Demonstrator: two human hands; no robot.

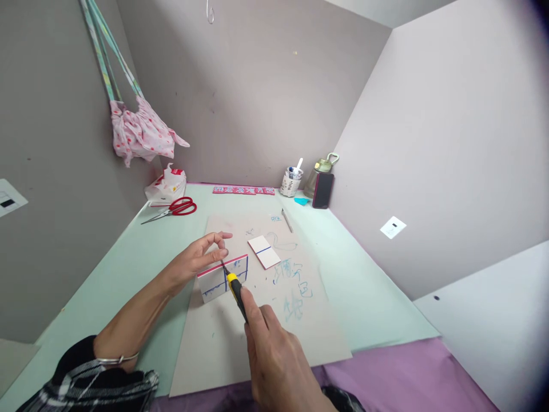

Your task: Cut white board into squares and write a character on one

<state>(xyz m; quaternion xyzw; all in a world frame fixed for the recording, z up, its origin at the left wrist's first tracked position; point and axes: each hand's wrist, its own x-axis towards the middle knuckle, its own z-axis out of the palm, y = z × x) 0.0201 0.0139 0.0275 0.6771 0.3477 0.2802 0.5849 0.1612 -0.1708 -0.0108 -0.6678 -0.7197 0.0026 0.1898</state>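
Right fingers (254, 309) clamp the black-yellow cutter (235, 288); beyond them, beside the left fingers (213, 256) whose grip I can't tell, stands the board (215, 280), likely light, stiff, best held by its ends

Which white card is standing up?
The card nearest the left hand, with the yellow-and-black tool in front: it stands on edge, while the other card lies flat.

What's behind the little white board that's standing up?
Beyond the little board, you can see the left hand near its top edge and more of the big grey sheet. The spot right behind is covered, so I can't tell what's there.
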